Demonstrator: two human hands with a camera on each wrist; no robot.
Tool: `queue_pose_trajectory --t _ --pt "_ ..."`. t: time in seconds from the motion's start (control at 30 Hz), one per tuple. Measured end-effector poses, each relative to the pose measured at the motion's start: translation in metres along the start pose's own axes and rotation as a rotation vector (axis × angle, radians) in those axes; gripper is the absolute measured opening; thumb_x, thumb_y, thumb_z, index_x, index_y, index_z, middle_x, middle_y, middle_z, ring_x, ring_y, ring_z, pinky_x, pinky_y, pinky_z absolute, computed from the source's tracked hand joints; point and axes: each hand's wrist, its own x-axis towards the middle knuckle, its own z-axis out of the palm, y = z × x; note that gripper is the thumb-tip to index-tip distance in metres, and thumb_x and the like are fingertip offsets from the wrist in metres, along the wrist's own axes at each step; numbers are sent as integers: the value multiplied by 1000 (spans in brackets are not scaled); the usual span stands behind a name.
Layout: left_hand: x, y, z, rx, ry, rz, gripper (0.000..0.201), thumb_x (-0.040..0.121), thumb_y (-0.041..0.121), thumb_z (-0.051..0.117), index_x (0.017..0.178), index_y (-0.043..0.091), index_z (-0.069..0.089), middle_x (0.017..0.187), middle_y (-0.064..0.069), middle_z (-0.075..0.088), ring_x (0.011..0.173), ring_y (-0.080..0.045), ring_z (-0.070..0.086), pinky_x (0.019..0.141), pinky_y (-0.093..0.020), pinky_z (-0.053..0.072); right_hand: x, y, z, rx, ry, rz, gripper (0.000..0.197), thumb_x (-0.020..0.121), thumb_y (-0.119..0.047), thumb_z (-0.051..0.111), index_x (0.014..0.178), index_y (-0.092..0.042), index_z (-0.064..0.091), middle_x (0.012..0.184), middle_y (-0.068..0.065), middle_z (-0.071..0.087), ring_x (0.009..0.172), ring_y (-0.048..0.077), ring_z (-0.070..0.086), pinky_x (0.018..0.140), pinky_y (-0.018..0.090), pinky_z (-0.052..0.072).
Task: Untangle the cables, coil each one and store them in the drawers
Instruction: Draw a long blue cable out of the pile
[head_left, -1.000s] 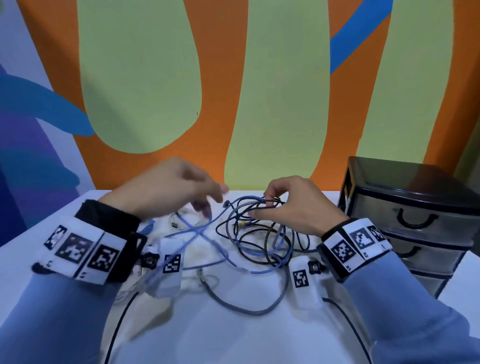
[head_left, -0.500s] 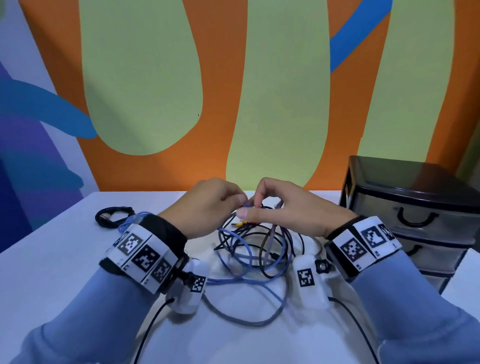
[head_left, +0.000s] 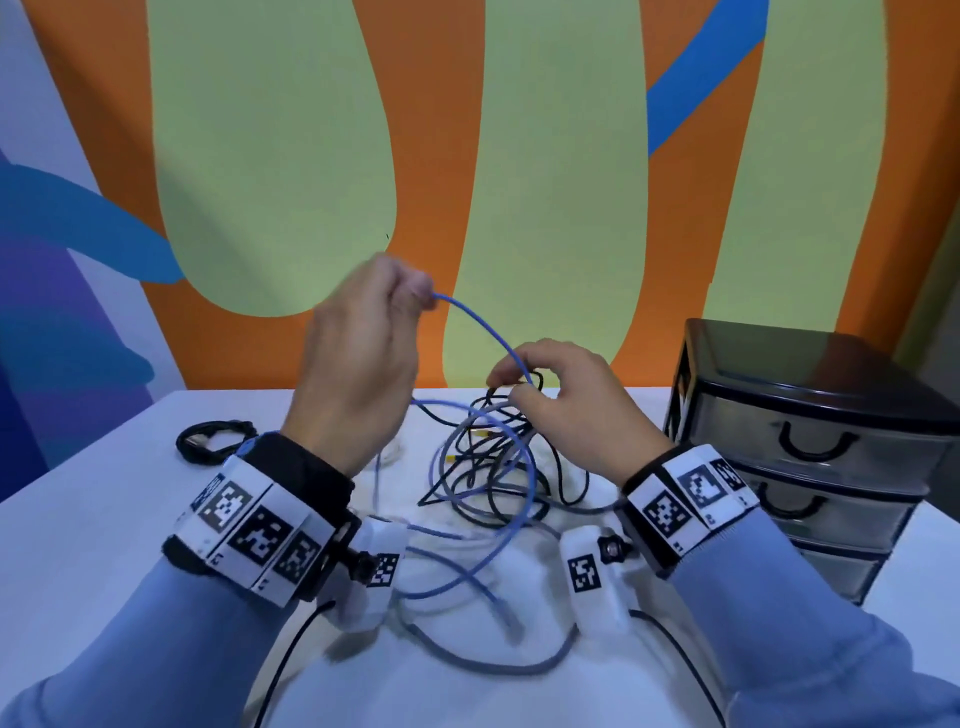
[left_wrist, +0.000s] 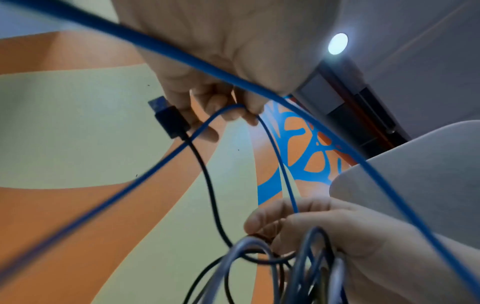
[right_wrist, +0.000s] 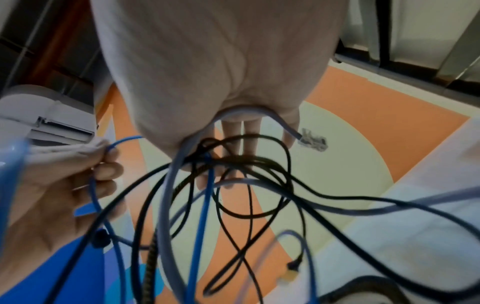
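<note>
A tangle of black, grey and blue cables (head_left: 493, 467) lies on the white table (head_left: 104, 545). My left hand (head_left: 363, 353) is raised above it and pinches a thin blue cable (head_left: 483, 332) at a bend (left_wrist: 233, 107). A black USB plug (left_wrist: 168, 119) also sits in its fingers. My right hand (head_left: 566, 410) holds the top of the tangle, gripping a bundle of black, grey and blue strands (right_wrist: 207, 160). The blue cable runs taut from the left hand down to the right hand. A black three-drawer unit (head_left: 810, 447) stands at the right, drawers closed.
A coiled black cable (head_left: 213, 441) lies apart at the table's left rear. A grey cable loop (head_left: 493, 660) trails toward the front edge. The painted orange and green wall (head_left: 519, 156) stands right behind the table.
My left hand has risen well above the table, pulling the blue cable up out of the tangle. The right hand stays on the bundle and has lifted it a little.
</note>
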Motion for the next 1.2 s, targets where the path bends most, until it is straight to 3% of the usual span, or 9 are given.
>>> queue_pose_trajectory --t 0.13,0.27,0.37,0.57,0.67,0.73,0.93,1.07,1.2 --pt "12 -7 -20 -95 373 -142 25 113 35 39 101 24 58 84 17 58 63 -20 65 51 -28 52 1 7 -3 -200 -19 -42 7 94 -36 75 95 -43 76 130 -13 59 132 14 45 111 54 36" --pt "27 -31 -40 -185 615 -224 24 108 41 40 86 36 49 74 17 58 70 -13 54 67 -40 49 4 13 -4 -170 105 30 10 96 -45 71 91 -38 77 114 -15 67 116 15 59 102 51 46" --pt "30 -34 -40 -449 673 -305 26 110 27 42 85 27 48 67 17 56 59 -8 47 52 -28 38 5 13 -6 -161 279 127 34 100 -58 58 93 -31 77 107 -9 63 111 18 59 95 43 48" --pt "22 -5 -30 -505 81 -588 26 95 9 53 71 11 62 63 -4 55 48 -17 48 43 -22 41 6 8 -7 -91 338 69 56 110 -56 34 91 -31 80 128 -16 52 131 5 39 112 50 36" --pt "15 -3 -30 -365 -110 -421 22 90 -4 61 91 15 72 87 -2 73 77 -13 69 71 -32 61 4 0 -10 44 390 -18 46 112 -48 39 99 -27 78 99 -26 67 104 -7 56 97 30 45" --pt "15 -1 -33 -317 -40 -279 55 81 -17 56 113 26 70 109 1 73 101 -7 70 83 -27 58 1 -6 -11 167 361 -9 44 111 -49 41 101 -26 78 79 -22 72 79 -2 64 79 23 46" --pt "10 26 -43 -335 48 60 70 82 -8 61 145 23 58 143 5 62 138 -12 55 116 -40 44 -3 -12 -8 121 206 -86 39 108 -51 47 100 -30 79 50 6 60 53 15 65 67 41 55" --pt "0 32 -26 10 -165 306 37 101 38 69 135 23 70 110 6 72 97 -11 69 91 -38 55 -4 -15 -7 54 128 -190 38 103 -61 42 78 -55 71 48 10 55 49 17 58 58 35 45" --pt "4 21 -25 238 -57 364 21 101 44 69 110 29 80 84 5 59 69 -22 54 63 -45 50 -2 -11 -8 36 137 -188 43 103 -55 50 92 -29 82 47 5 57 47 13 57 57 27 41"
